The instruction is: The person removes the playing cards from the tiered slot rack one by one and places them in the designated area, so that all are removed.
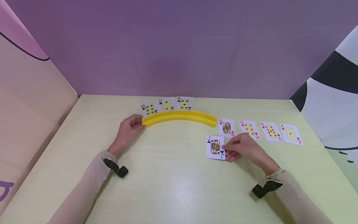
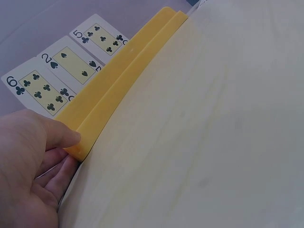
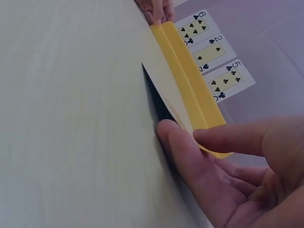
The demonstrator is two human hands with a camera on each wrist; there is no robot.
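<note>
Jack of clubs [image 1: 215,147]: lies face up on the table [image 1: 173,186], in front of the right end of the yellow holder and just in front of the queen of diamonds; its right edge is raised off the table in the right wrist view.
Right hand [image 1: 244,147]: fingers and thumb pinch the jack's right edge, fingers under the card, thumb over it.
Yellow card holder [image 1: 179,117]: a curved rack, bowed away from the person, mid-table; its right end stops just short of the queen.
Left hand [image 1: 129,128]: grips the holder's left end, thumb on top and fingers curled beneath, as the left wrist view shows.
Cards in the holder: six of clubs [image 1: 149,108], two of spades [image 1: 166,105] and five of clubs [image 1: 184,103] stand side by side in the left and middle of the slot, faces toward the person; the right stretch of the slot holds no card.
Row on the table: queen of diamonds [image 1: 226,128], six of diamonds [image 1: 250,129], nine of diamonds [image 1: 270,131], ace of diamonds [image 1: 291,134], face up, running toward the table's right edge with narrow gaps between.
Open room: bare tabletop between the two forearms and toward the near edge; also left of the holder.
Surroundings: purple wall [image 1: 179,46] along the far table edge.
</note>
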